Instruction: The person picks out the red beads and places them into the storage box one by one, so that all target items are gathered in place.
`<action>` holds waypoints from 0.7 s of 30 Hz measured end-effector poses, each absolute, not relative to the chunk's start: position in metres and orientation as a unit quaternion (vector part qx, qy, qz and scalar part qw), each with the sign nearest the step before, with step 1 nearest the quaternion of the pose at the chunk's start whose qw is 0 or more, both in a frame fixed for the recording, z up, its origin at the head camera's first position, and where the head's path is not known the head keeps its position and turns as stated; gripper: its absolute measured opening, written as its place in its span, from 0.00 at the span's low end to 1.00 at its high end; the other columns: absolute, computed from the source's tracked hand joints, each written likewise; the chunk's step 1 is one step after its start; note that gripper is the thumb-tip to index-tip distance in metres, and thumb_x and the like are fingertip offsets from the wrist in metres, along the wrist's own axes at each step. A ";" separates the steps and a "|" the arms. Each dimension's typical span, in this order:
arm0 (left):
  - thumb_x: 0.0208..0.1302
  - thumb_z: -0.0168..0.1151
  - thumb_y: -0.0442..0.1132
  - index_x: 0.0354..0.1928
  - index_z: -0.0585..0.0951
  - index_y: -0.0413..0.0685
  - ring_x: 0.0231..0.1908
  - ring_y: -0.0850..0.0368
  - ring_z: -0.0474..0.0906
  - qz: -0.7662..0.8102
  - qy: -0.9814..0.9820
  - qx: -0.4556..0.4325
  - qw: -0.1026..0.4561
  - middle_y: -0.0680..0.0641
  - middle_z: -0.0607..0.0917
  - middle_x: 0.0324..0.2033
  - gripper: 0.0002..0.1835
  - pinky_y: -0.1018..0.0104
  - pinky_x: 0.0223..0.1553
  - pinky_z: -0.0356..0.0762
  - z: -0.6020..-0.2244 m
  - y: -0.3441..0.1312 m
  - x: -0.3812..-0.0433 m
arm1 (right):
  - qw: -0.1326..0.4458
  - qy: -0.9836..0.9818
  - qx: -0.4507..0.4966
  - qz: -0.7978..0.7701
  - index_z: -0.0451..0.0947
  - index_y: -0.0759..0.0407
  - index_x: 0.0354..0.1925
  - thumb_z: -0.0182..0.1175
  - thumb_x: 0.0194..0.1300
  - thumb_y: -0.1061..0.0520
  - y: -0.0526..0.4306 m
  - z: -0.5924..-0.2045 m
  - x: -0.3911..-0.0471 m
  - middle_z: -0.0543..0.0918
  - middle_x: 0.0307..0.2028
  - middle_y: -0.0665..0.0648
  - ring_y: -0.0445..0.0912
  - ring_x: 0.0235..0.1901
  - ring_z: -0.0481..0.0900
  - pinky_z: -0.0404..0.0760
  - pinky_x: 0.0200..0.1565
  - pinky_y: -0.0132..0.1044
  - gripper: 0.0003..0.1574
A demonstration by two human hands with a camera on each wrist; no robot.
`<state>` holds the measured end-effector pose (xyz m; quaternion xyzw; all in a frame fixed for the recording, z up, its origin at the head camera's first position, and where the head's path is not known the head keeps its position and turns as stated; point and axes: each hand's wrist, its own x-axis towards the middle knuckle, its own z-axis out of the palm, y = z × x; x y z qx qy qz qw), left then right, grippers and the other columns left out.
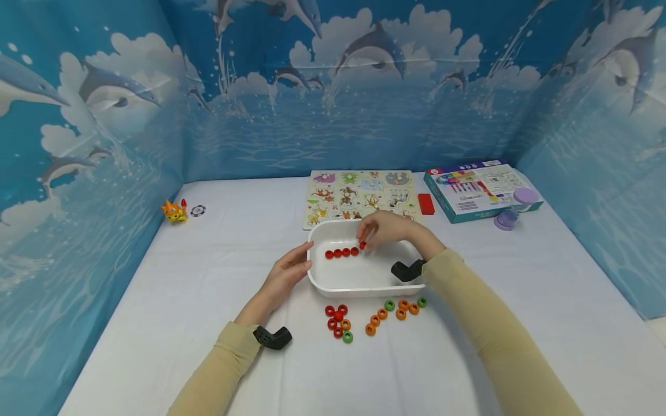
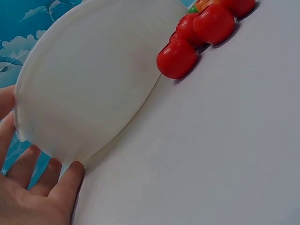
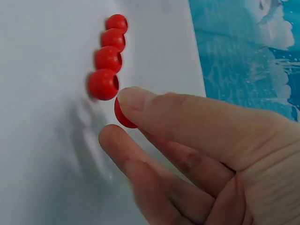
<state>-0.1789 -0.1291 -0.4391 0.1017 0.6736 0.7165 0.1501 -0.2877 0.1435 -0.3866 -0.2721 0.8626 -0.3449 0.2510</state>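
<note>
A white tub [image 1: 359, 292] stands on the table, with a row of red beads [image 1: 337, 253] on its floor. My right hand [image 1: 384, 228] reaches over the far rim and pinches another red bead [image 3: 123, 117] between thumb and finger, right at the near end of that row. That bead is partly hidden behind the thumb. With fingers spread, my left hand [image 1: 288, 270] rests its fingertips against the tub's left end; in the left wrist view the fingers [image 2: 71, 185] touch the outer wall.
In front of the tub lie a cluster of mostly red beads [image 1: 332, 324] and a scatter of orange beads [image 1: 375, 319] with a few green. Behind it are an animal puzzle board [image 1: 318, 199], a red block [image 1: 426, 204], a flat box [image 1: 468, 190] and purple-lidded tubs [image 1: 506, 219]. Far left sits an orange toy [image 1: 174, 211].
</note>
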 end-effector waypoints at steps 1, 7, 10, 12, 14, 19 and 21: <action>0.62 0.54 0.42 0.64 0.63 0.53 0.64 0.58 0.49 0.717 0.673 0.101 0.150 0.56 0.53 0.66 0.27 0.62 0.59 0.59 -0.439 -0.129 -0.179 | 0.248 0.868 -0.270 -0.335 0.78 0.57 0.36 0.68 0.47 0.61 0.143 -0.389 -0.288 0.81 0.34 0.51 0.45 0.34 0.77 0.77 0.36 0.37 0.14; 0.62 0.55 0.41 0.62 0.66 0.57 0.64 0.59 0.50 0.730 0.662 0.093 0.145 0.58 0.56 0.65 0.25 0.63 0.58 0.60 -0.452 -0.131 -0.188 | 0.240 0.877 -0.277 -0.312 0.78 0.56 0.35 0.68 0.46 0.62 0.140 -0.394 -0.287 0.80 0.33 0.50 0.45 0.33 0.77 0.77 0.36 0.37 0.14; 0.60 0.57 0.42 0.61 0.67 0.58 0.63 0.61 0.52 0.736 0.656 0.092 0.138 0.59 0.57 0.64 0.25 0.63 0.58 0.61 -0.458 -0.131 -0.190 | 0.244 0.879 -0.285 -0.296 0.77 0.56 0.35 0.68 0.46 0.62 0.138 -0.396 -0.286 0.80 0.34 0.50 0.44 0.34 0.76 0.76 0.38 0.37 0.14; 0.59 0.58 0.43 0.60 0.68 0.60 0.63 0.61 0.53 0.738 0.655 0.090 0.132 0.60 0.59 0.63 0.25 0.64 0.58 0.61 -0.460 -0.131 -0.191 | 0.242 0.880 -0.289 -0.289 0.77 0.56 0.35 0.68 0.46 0.62 0.138 -0.397 -0.286 0.80 0.34 0.49 0.44 0.35 0.75 0.75 0.39 0.36 0.15; 0.58 0.59 0.44 0.60 0.69 0.61 0.63 0.61 0.53 0.738 0.657 0.091 0.128 0.61 0.59 0.63 0.25 0.64 0.58 0.61 -0.461 -0.131 -0.190 | 0.240 0.880 -0.290 -0.289 0.77 0.56 0.35 0.68 0.46 0.62 0.137 -0.398 -0.285 0.79 0.34 0.50 0.44 0.35 0.75 0.75 0.39 0.37 0.15; 0.58 0.59 0.46 0.60 0.69 0.61 0.63 0.61 0.52 0.735 0.660 0.089 0.129 0.61 0.59 0.63 0.26 0.63 0.58 0.61 -0.461 -0.130 -0.189 | 0.243 0.884 -0.283 -0.283 0.77 0.57 0.37 0.68 0.47 0.62 0.138 -0.393 -0.282 0.80 0.35 0.51 0.44 0.35 0.75 0.75 0.39 0.37 0.16; 0.58 0.59 0.46 0.60 0.68 0.61 0.63 0.61 0.52 0.734 0.659 0.088 0.134 0.61 0.59 0.63 0.26 0.63 0.58 0.60 -0.460 -0.130 -0.189 | 0.246 0.887 -0.272 -0.282 0.77 0.57 0.39 0.67 0.48 0.61 0.140 -0.386 -0.280 0.80 0.35 0.52 0.45 0.35 0.75 0.75 0.39 0.38 0.17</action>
